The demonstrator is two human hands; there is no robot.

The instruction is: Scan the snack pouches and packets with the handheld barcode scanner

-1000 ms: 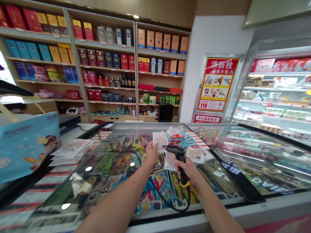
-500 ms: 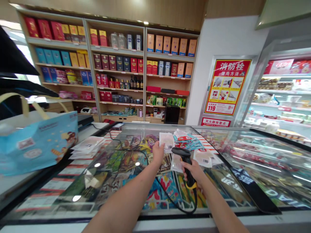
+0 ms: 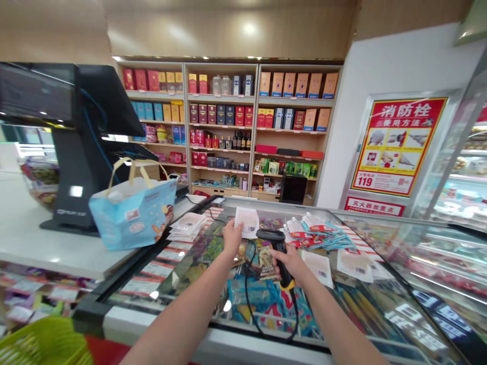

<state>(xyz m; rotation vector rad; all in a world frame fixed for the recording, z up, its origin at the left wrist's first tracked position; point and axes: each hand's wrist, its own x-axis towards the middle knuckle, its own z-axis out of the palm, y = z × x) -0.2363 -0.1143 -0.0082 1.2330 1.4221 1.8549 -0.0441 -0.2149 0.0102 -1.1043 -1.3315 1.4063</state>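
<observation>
"Gripped how, and by which hand?"

"A handheld barcode scanner (image 3: 279, 248) was closed tightly in the right hand (image 3: 291, 263), its head pointed at about 11 o'clock. A white packet (image 3: 246, 222) was pinched upright by the left hand (image 3: 233, 238), at 12 o'clock."

"And the surface below?"

"A glass freezer lid (image 3: 224, 208) was spread under both hands, printed packaging being seen through it. Blue sachets (image 3: 323, 238) were heaped at 1 o'clock, and a stack of clear packets (image 3: 186, 225) lay at 11."

"The room?"

"Wooden shelves (image 3: 224, 126) of boxes and bottles stood at 12 o'clock, a red fire-hydrant poster (image 3: 397, 147) at 2. A checkout terminal (image 3: 87, 152) and a blue gift bag (image 3: 133, 213) were placed at 10 on a white counter (image 3: 38, 248)."

"Anything hard to make out?"

"A small brown packet (image 3: 266, 262) was pressed near the scanner, but whether it was held or merely lying there could not be told. A green basket (image 3: 41, 344) was cut off at 7 o'clock."
</observation>
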